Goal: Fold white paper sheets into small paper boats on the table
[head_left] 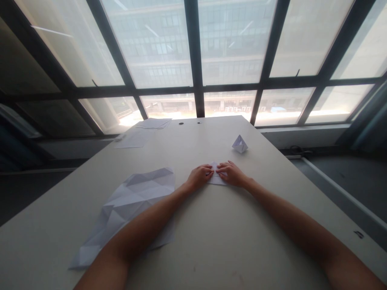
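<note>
A small piece of folded white paper (217,181) lies on the table in front of me, its lower edge showing below my fingers. My left hand (200,176) is on its left side, fingers bent and closed on the paper. From the right, my right hand (232,174) presses on it with fingers curled, the fingertips close to those of the left. Parts of the paper are hidden under both hands. Beyond my right hand stands a folded paper shape (240,144) with a pointed top, apart from the hands.
A large creased white sheet (139,192) lies to the left, partly under my left forearm. Flat papers (154,123) rest at the table's far left. The pale table (205,241) ends before tall windows (163,40). A small dark mark (358,234) is near the right edge.
</note>
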Available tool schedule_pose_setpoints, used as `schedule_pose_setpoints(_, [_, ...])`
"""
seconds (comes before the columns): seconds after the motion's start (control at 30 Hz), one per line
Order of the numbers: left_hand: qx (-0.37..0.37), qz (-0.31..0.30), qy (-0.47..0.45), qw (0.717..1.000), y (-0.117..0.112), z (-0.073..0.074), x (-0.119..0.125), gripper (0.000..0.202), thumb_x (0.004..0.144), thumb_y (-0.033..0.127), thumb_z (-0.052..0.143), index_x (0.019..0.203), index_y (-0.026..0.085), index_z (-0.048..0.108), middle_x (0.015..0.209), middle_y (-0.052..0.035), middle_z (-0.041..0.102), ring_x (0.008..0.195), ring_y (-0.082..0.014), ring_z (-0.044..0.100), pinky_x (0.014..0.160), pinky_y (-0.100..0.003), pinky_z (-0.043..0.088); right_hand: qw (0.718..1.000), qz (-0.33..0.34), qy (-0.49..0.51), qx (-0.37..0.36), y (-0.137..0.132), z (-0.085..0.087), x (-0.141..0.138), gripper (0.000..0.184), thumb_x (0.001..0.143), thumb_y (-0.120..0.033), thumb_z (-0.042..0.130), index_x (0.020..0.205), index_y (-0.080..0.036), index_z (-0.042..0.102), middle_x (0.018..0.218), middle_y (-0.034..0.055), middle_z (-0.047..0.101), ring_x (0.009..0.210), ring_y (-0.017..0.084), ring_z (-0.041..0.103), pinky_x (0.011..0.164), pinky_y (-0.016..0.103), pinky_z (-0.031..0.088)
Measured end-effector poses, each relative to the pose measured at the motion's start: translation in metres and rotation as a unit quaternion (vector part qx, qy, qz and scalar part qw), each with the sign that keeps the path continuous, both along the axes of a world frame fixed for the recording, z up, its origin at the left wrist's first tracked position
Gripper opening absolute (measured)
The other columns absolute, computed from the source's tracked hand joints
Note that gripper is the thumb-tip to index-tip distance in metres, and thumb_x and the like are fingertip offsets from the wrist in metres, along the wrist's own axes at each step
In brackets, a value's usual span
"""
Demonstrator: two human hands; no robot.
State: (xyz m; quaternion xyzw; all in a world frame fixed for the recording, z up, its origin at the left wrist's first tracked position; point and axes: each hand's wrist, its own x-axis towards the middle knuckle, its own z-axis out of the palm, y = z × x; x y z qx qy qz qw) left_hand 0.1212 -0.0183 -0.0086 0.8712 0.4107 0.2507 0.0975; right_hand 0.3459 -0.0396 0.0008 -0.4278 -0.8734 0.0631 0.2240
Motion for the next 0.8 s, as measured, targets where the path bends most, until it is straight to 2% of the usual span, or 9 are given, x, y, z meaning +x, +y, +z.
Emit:
schedule_pose_setpoints(0.1, [-0.006, 0.006, 0.023, 1.000, 0.002, -0.001, -0.001, 0.031, 0.095, 0.037, 0.053, 0.115, 0.026, 0.074, 0.133, -0.0052, 0.065, 0.127, -0.0227, 0.058, 0.110, -0.034, 0.044, 0.999, 0.025, 0.020, 0.011, -0.001, 0.000, -0.001, 0.026, 0.091, -0.025, 0.058, 0.109, -0.026, 0.077, 0.119, 0.0081, 0.071, 0.109, 0.023, 0.065, 0.106, 0.040, 0.043])
schedule_pose_setpoints(0.2, [-0.015, -0.018, 0.077, 0.997, 0.004, -0.001, -0.003, 0.042, 0.098, 0.036, 0.046, 0.134, 0.020, 0.061, 0.148, -0.0099, 0.052, 0.138, -0.0233, 0.046, 0.116, -0.036, 0.035, 0.998, 0.049, 0.038, 0.022, -0.002, -0.002, -0.001, 0.025, 0.090, -0.023, 0.061, 0.109, -0.026, 0.077, 0.115, 0.0081, 0.072, 0.105, 0.022, 0.066, 0.096, 0.035, 0.049])
schedule_pose_setpoints(0.33, [-0.043, -0.065, 0.164, 0.983, 0.003, 0.002, -0.004, 0.055, 0.103, 0.044, 0.033, 0.153, 0.022, 0.036, 0.162, -0.0091, 0.028, 0.151, -0.0263, 0.023, 0.122, -0.046, 0.019, 0.996, 0.061, 0.061, 0.030, -0.003, -0.005, -0.005, 0.022, 0.091, -0.023, 0.061, 0.105, -0.026, 0.077, 0.110, 0.0065, 0.073, 0.103, 0.020, 0.066, 0.095, 0.033, 0.049])
schedule_pose_setpoints(0.43, [-0.065, -0.081, 0.195, 0.975, -0.001, 0.007, -0.004, 0.070, 0.101, 0.058, 0.029, 0.159, 0.020, 0.022, 0.165, -0.0104, 0.015, 0.153, -0.0283, 0.009, 0.123, -0.046, 0.010, 0.997, 0.046, 0.066, 0.021, -0.004, -0.002, -0.009, 0.019, 0.092, -0.025, 0.061, 0.102, -0.026, 0.077, 0.108, 0.0054, 0.073, 0.102, 0.019, 0.066, 0.095, 0.032, 0.049])
schedule_pose_setpoints(0.5, [-0.086, -0.085, 0.209, 0.971, -0.004, 0.010, -0.004, 0.082, 0.097, 0.067, 0.031, 0.160, 0.016, 0.015, 0.165, -0.0135, 0.007, 0.153, -0.0306, 0.002, 0.123, -0.047, 0.007, 0.998, 0.049, 0.048, 0.015, -0.007, 0.003, -0.010, 0.021, 0.090, -0.030, 0.064, 0.108, -0.027, 0.075, 0.115, 0.0058, 0.071, 0.107, 0.020, 0.064, 0.098, 0.034, 0.048])
schedule_pose_setpoints(0.57, [-0.104, -0.090, 0.220, 0.966, -0.007, 0.012, -0.003, 0.092, 0.093, 0.072, 0.035, 0.160, 0.014, 0.011, 0.165, -0.0161, 0.001, 0.152, -0.0335, -0.002, 0.122, -0.049, 0.006, 0.998, 0.065, 0.017, 0.009, -0.011, 0.009, -0.008, 0.031, 0.088, -0.037, 0.068, 0.117, -0.026, 0.072, 0.124, 0.0072, 0.068, 0.115, 0.023, 0.062, 0.102, 0.036, 0.047])
schedule_pose_setpoints(0.7, [-0.117, -0.101, 0.230, 0.961, -0.011, 0.012, -0.003, 0.097, 0.092, 0.072, 0.040, 0.159, 0.009, 0.011, 0.163, -0.0234, 0.002, 0.151, -0.0369, -0.001, 0.121, -0.052, 0.011, 0.994, 0.105, -0.028, -0.002, -0.022, 0.017, 0.001, 0.053, 0.087, -0.045, 0.067, 0.135, -0.023, 0.061, 0.141, 0.0102, 0.059, 0.128, 0.027, 0.055, 0.108, 0.039, 0.043])
schedule_pose_setpoints(0.8, [-0.104, -0.144, 0.219, 0.959, -0.013, 0.018, -0.007, 0.083, 0.097, 0.061, 0.044, 0.157, 0.010, 0.021, 0.162, -0.0228, 0.015, 0.151, -0.0351, 0.010, 0.121, -0.048, 0.019, 0.993, 0.114, -0.034, -0.014, -0.030, 0.019, 0.011, 0.049, 0.093, -0.044, 0.060, 0.138, -0.023, 0.059, 0.144, 0.0093, 0.056, 0.131, 0.026, 0.054, 0.109, 0.037, 0.042])
